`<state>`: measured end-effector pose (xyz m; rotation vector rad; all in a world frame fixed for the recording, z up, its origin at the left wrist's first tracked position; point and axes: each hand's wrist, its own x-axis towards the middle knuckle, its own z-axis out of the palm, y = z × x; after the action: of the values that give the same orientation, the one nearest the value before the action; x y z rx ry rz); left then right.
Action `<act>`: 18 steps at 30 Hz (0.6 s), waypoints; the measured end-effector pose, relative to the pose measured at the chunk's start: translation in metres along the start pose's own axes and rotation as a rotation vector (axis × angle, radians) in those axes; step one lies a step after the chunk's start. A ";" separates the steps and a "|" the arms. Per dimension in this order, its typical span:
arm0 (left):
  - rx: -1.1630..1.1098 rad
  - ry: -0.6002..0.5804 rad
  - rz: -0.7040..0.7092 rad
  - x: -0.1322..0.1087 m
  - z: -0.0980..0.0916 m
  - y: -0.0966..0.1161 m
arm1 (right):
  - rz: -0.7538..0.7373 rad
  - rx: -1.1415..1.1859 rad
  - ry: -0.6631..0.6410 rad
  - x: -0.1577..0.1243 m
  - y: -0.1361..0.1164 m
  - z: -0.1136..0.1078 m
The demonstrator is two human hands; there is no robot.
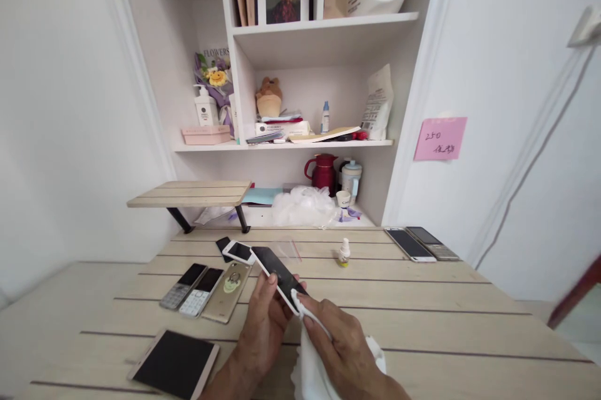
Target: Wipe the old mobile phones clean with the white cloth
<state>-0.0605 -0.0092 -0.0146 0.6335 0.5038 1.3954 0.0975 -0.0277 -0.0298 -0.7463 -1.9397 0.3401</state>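
A white-edged smartphone (277, 275) with a dark screen is held tilted above the table by my left hand (263, 325), the thumb along its near left edge. My right hand (345, 347) pinches a white cloth (312, 362), and a fold of it presses on the lower end of the screen. The rest of the cloth hangs below my right hand. Left of my hands lie a gold phone (228, 293) with a ring on its back, a white keypad phone (201, 293) and a grey keypad phone (183, 287). A tablet (176, 362) lies nearer to me.
A small spray bottle (344, 253) stands mid-table, with a clear plastic bag (287, 251) to its left. Two more phones (410, 245) lie at the right back. Behind the table are a low wooden stand (190, 193) and white shelves (323, 24).
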 end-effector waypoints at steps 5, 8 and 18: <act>-0.078 0.006 -0.111 -0.001 0.000 0.007 | -0.010 -0.067 0.027 0.000 0.004 0.002; -0.090 0.022 -0.107 0.000 0.000 0.009 | -0.007 -0.089 0.044 0.002 0.004 0.002; -0.048 0.194 -0.200 -0.004 0.000 0.011 | -0.055 -0.158 0.017 -0.002 0.009 0.004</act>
<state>-0.0689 -0.0127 -0.0076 0.3990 0.6682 1.2808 0.0979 -0.0218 -0.0377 -0.7937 -1.9836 0.1474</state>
